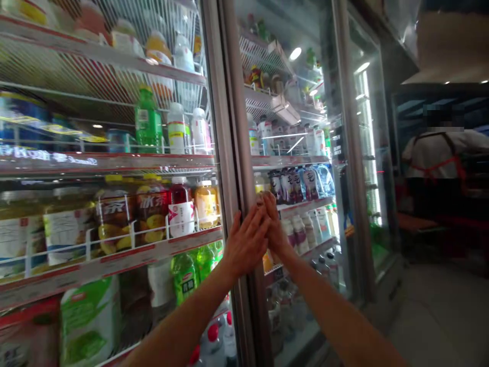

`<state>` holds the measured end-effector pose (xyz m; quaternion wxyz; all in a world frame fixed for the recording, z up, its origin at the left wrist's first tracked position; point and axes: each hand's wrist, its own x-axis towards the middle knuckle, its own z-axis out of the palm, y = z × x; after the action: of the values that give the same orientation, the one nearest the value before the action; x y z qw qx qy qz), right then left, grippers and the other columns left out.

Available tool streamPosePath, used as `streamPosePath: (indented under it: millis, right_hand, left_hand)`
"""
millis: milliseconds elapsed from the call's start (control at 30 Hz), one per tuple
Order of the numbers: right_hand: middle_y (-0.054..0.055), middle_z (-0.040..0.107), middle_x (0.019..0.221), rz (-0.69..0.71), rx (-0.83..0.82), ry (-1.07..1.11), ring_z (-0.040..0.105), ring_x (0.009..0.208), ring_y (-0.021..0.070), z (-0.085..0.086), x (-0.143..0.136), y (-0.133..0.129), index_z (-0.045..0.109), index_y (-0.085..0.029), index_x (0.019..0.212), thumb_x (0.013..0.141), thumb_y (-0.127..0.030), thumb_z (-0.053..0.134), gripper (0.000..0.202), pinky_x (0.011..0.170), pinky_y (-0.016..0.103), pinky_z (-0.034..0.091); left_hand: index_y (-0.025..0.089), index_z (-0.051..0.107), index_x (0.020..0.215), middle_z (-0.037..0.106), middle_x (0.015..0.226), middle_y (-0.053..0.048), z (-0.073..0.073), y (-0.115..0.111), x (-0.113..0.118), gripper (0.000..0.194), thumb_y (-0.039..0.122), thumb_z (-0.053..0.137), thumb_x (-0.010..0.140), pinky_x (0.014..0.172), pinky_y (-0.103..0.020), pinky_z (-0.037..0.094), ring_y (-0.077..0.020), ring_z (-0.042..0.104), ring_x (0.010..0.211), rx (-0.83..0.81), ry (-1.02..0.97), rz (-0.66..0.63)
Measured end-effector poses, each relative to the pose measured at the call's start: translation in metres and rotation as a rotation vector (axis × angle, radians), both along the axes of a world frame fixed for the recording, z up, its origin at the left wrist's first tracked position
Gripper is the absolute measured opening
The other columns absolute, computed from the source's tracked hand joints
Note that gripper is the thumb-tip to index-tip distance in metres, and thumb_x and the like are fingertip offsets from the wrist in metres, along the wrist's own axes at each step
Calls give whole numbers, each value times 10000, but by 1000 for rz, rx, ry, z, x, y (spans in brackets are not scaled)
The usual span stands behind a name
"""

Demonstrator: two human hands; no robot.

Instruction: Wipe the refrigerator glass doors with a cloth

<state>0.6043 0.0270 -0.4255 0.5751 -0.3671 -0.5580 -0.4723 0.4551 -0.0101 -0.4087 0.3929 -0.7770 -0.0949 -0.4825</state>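
Observation:
My left hand (247,243) lies against the metal door frame (234,127) of a drinks fridge, its fingers stretched out and pointing up to the right. Beside it, my right hand (275,224) touches the right-hand glass door near the frame. Its fingers reach up and bend slightly; the left fingertips overlap it and hide part of it. Nothing is visible in either hand. Closest to the left hand, behind glass, stand a yellow juice bottle (206,204), a dark red drink bottle (181,206) and a green bottle (185,272).
More bottles fill the shelves, among them a green soda bottle (147,120) and dark-labelled pouches (292,184) behind the right door. Another glass fridge door (369,153) stands further right. A person in a white shirt and apron (435,153) is at the far right, above a grey floor (439,306).

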Motion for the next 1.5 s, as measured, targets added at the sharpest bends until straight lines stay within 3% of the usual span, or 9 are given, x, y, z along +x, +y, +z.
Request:
streamPosePath:
  millis: [167,333,467,600,833,1067,1200,1333,1500]
  right_hand:
    - [51,398,1437,-225,-23,-7,203,1408,194,-3,45,4,442,-267,1330,894,-209,370,446,1119,471,259]
    - [136,391,1426,-246,102,286,292,1369,214,-5,128,6,360,-186,1387,882,-178,321,506,1048,476,358]
    - [107,282,1493,-228,142,193,174,1412,235,-29,99,4,267,-205,1430,871,-157,332,565,1085,502,300]
    - [7,299,1495,-184,-27,-139,197,1407,250,-61,56,0,401,-307,1358,838,-201,416,531,1124,488,229]
    - [85,299,1487,-229,12,347,243,1389,224,-43,169,3,253,-232,1440,890,-203,297,552,1079,495,300]
    - [4,254,1515,-173,-25,-101,195,1408,248,-69,79,-5,288,-302,1421,850,-213,388,587,1119,478,249]
    - [62,364,1460,-268,-4,33,237,1395,218,-49,131,-2,300,-258,1420,864,-194,351,562,1107,467,261]
    - [126,373,1441,-263,118,330,264,1381,226,-18,183,3,234,-191,1444,886,-205,303,563,1057,495,332]
    - [35,193,1533,-222,-29,-20,135,1421,243,-29,99,-3,194,-259,1453,879,-265,351,595,1119,488,247]
  left_hand:
    - [158,502,1266,458,1388,-93,-8,3,10,419,270,475,863,1149,-430,99,-240,359,1331,-2,-26,129]
    - [224,478,1299,504,1350,-56,-16,4,2,428,289,475,876,1157,-404,88,-209,388,1314,-12,-111,127]
    - [242,451,1323,511,1342,-58,-20,5,6,454,304,480,874,1152,-413,106,-207,411,1298,-6,-138,96]
    - [244,464,1311,477,1370,-72,-21,3,10,448,301,492,868,1146,-451,103,-231,444,1273,-54,-164,108]
    - [251,428,1336,443,1400,-84,-22,3,9,484,342,494,865,1148,-479,77,-240,418,1293,-91,-122,146]
    - [218,551,1214,463,1386,-79,-23,-1,16,373,312,466,864,1145,-475,108,-252,341,1341,-75,-63,147]
    - [197,596,1144,498,1356,-86,-17,-1,18,338,323,432,877,1144,-470,120,-248,361,1330,-49,-31,137]
    - [172,629,1059,571,1279,-96,14,4,25,305,303,419,880,1146,-493,99,-241,433,1280,34,105,159]
    - [153,645,979,582,1258,-120,38,6,33,256,287,461,861,1131,-561,98,-274,447,1262,53,200,244]
